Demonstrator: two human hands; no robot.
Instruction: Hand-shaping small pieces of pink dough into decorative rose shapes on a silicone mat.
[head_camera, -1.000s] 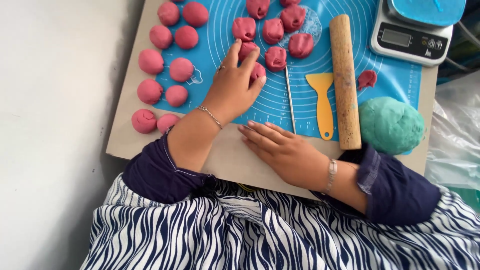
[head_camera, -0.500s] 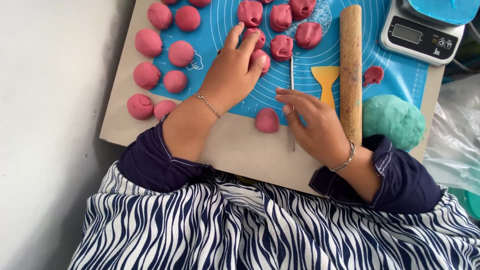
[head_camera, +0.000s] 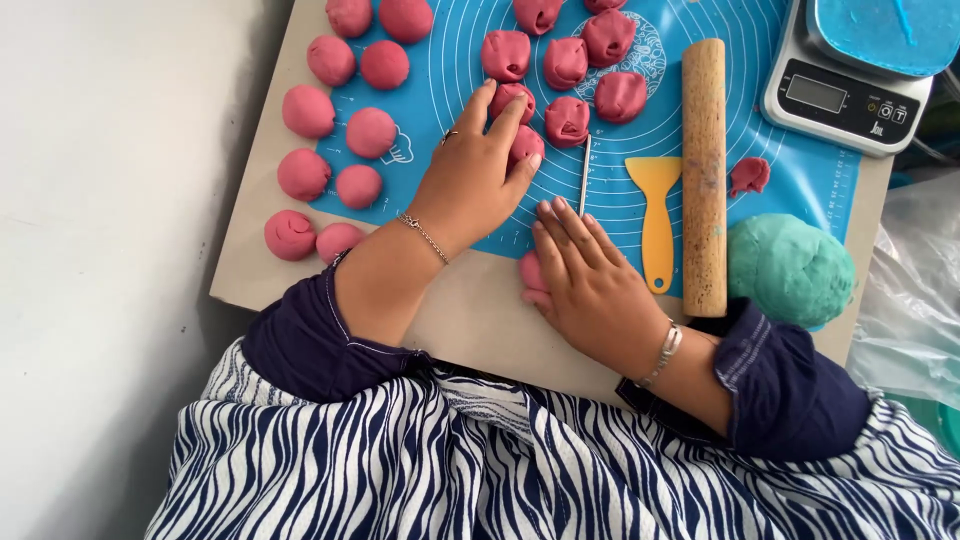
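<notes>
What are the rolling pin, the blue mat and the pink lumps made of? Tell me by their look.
Rolling pin: likely unfinished wood, pale tan with visible grain and smudges.
Blue mat: probably silicone or soft plastic, flat and matte, with printed white rings.
Pink lumps: soft dough-like material, matte, with creases and pinched folds; which kind cannot be told.

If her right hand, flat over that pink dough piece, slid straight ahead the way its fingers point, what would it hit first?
The right hand points up the blue mat and slightly left. The thin metal rod lies just beyond its fingertips, so that probably comes first; behind it sits a folded pink dough piece. The left hand lies close alongside.
</notes>
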